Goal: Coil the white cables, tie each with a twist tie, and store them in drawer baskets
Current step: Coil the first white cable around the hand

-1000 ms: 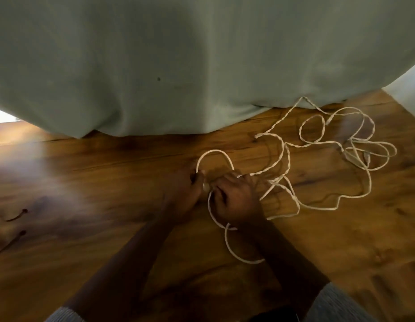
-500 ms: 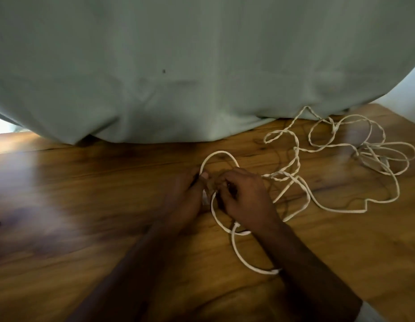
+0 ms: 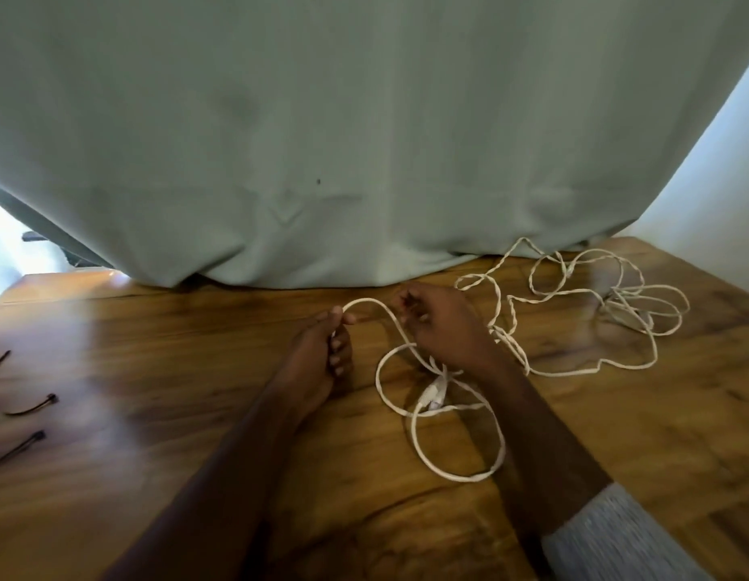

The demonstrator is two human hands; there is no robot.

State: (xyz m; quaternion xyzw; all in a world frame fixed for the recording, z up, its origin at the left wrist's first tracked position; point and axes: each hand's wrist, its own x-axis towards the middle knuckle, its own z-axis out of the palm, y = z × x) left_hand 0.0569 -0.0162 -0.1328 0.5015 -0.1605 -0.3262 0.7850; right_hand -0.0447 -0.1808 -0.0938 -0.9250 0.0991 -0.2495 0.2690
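Note:
A long white cable (image 3: 456, 475) lies in loose loops on the wooden table (image 3: 155, 413). Its tangled far part (image 3: 616, 304) spreads to the right, and a white plug (image 3: 433, 398) rests where two near loops cross. My left hand (image 3: 322, 354) pinches the cable between thumb and fingers, with a short arc of cable rising from it. My right hand (image 3: 444, 325) sits just to the right with fingers curled over the cable, which runs under its palm. Dark twist ties (image 3: 33, 406) lie at the far left edge.
A pale green curtain (image 3: 364, 140) hangs over the table's back edge and fills the upper view. A white wall (image 3: 716, 182) shows at the right. Another tie (image 3: 16, 448) lies near the left edge.
My hands have drawn apart and moved up, stretching a short arc of cable between them. The plug now lies exposed on the near loops. The view has tilted, so the ties show again at the left.

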